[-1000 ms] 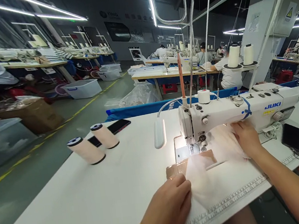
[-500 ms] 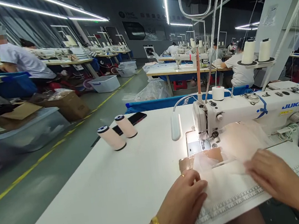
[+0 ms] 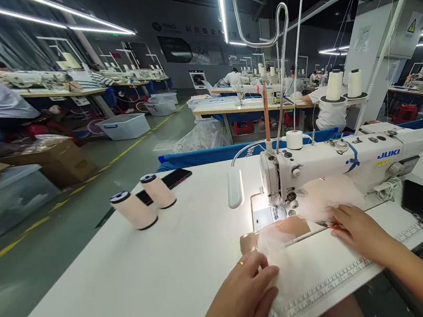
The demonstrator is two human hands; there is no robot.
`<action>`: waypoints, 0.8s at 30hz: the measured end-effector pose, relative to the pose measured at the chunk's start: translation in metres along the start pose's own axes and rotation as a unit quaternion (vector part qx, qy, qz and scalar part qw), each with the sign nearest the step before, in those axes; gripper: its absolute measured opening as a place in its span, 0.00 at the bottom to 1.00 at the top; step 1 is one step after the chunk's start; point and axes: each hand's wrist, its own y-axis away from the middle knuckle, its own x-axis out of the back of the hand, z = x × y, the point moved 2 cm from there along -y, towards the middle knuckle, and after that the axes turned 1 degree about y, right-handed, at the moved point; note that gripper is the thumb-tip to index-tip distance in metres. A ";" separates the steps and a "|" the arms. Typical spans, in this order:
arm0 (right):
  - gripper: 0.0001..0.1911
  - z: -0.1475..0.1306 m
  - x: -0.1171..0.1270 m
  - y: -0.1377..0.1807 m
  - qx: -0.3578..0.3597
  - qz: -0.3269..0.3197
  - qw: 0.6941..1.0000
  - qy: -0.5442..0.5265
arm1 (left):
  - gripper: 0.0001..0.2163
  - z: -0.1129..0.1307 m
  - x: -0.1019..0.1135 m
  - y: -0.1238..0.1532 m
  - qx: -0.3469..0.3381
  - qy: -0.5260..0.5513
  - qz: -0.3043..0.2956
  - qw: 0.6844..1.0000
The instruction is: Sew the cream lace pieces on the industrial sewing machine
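Note:
My left hand [image 3: 245,290] lies on the front of the table, its fingers closed on pale sheer fabric [image 3: 279,253]. My right hand [image 3: 361,232] is right of the needle area, fingers bent round small red-handled thread snips [image 3: 332,226]; their dark tip points left and the fingers partly cover them. More sheer fabric [image 3: 329,195] is bunched under the arm of the white sewing machine [image 3: 323,160], behind my right fingers. A brown strip [image 3: 299,226] lies in front of the lit needle plate [image 3: 262,217].
Two pale thread cones [image 3: 135,211] and a dark phone [image 3: 179,177] are on the left of the table. Another phone [image 3: 415,199] with cords lies at the right. A measuring tape [image 3: 327,285] runs along the front edge. Co-workers sit at machines beyond.
My right hand has moved up toward the bunched fabric and now has the red-handled snips at its fingers. My left hand stays on the fabric. The view has turned slightly right.

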 end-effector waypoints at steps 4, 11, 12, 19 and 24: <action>0.25 0.003 -0.008 0.000 0.039 -0.008 0.999 0.002 | 0.12 0.003 0.002 0.000 0.003 0.002 0.015 1.000; 0.31 0.027 0.013 0.016 0.153 -0.035 0.988 -0.015 | 0.09 -0.001 0.012 -0.004 -0.022 -0.009 -0.036 0.999; 0.29 0.032 0.017 0.019 0.157 -0.039 0.987 -0.013 | 0.09 -0.002 0.012 -0.004 -0.024 -0.010 -0.036 0.999; 0.20 0.084 0.028 0.054 0.152 -0.027 0.986 0.064 | 0.11 -0.007 0.003 -0.003 -0.026 -0.002 -0.025 0.999; 0.20 0.150 0.019 0.079 0.072 -0.018 0.989 0.131 | 0.11 0.003 0.009 -0.003 -0.011 -0.012 -0.038 0.999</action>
